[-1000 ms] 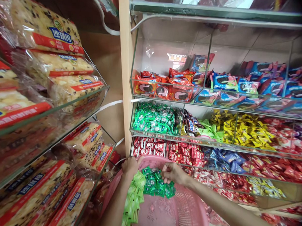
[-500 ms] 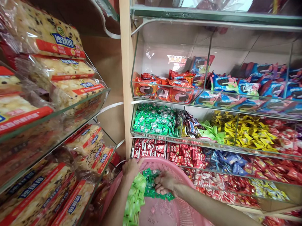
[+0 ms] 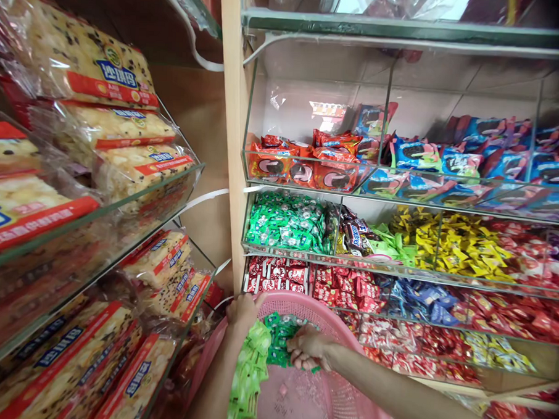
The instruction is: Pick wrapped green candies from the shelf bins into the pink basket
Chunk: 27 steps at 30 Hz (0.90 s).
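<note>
A pink plastic basket [image 3: 364,392] with a perforated wall sits low in front of me. My left hand [image 3: 243,314] is closed over its rim at the far left side. Inside, my right hand [image 3: 311,347] is curled down among green-wrapped candies [image 3: 278,338]; its fingers are bent round some of them, though how many is hidden. Light-green packets [image 3: 248,375] lie heaped along the basket's left side, partly behind my left forearm. Bare basket floor shows at the front, with one small pale pink piece [image 3: 283,390] on it.
Behind the basket, clear-fronted shelf bins hold green candies [image 3: 288,222], yellow candies [image 3: 472,249], red packets [image 3: 350,288] and blue cookie packs [image 3: 416,152]. Shelves of large wrapped pastry bars [image 3: 114,72] stand close on the left. A wooden post [image 3: 232,108] divides the two shelf units.
My right hand has shifted slightly to the right and down over the green candies, uncovering more of them behind it. My left hand stays on the rim.
</note>
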Motion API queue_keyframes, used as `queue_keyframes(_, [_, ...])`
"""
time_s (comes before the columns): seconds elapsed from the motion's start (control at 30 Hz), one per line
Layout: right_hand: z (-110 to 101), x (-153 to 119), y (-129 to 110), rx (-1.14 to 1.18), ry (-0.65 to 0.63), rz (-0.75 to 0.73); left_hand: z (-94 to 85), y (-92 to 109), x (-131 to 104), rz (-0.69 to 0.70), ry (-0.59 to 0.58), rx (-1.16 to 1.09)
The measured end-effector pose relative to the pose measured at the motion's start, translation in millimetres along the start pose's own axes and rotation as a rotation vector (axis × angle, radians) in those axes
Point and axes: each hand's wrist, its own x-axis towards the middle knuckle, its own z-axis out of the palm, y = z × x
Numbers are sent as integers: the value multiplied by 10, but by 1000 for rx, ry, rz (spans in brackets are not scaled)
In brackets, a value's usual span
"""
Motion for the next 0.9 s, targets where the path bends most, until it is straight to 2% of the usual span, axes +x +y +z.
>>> queue_keyframes(0.1, [15, 24, 7, 8, -1, 85, 3, -3, 0, 8, 5, -7])
queue_keyframes(0.17, [6, 31, 27, -27, 21, 46, -1, 1, -7, 7, 3, -6])
queue_keyframes(0.27, [-33, -49, -37, -179, 17, -97, -12, 10, -22, 6, 3, -4])
queue_keyframes(0.37, [-83, -310, -345, -367, -50, -304, -12, 12, -27, 10, 11, -4])
queue_keyframes(0.43, [-128, -560, -673, -449, -102, -472, -4, 6, -19, 7, 7, -8])
queue_keyframes(0.47, [-161, -686, -853, -487, -78, -574, 2, 2, -13, 4, 2, -13])
queue_keyframes(0.53, [-256, -899, -1202, -584, 139, -841, 10, -4, -2, 0, -11, -23])
queue_keyframes(0.6, [-393, -1018, -1492, -660, 397, -1041, 11, -6, 1, 1, -11, -26])
queue_keyframes(0.7, [-633, -994, -1767, -805, 712, -1113, -4, -2, -6, 4, -6, -24])
queue_keyframes(0.77, [-761, -891, -1857, -920, 782, -1054, -17, 1, -12, 3, -7, -22])
queue_keyframes(0.9, [-843, -691, -1920, -1055, 758, -927, -34, 1, -14, 2, -10, -14])
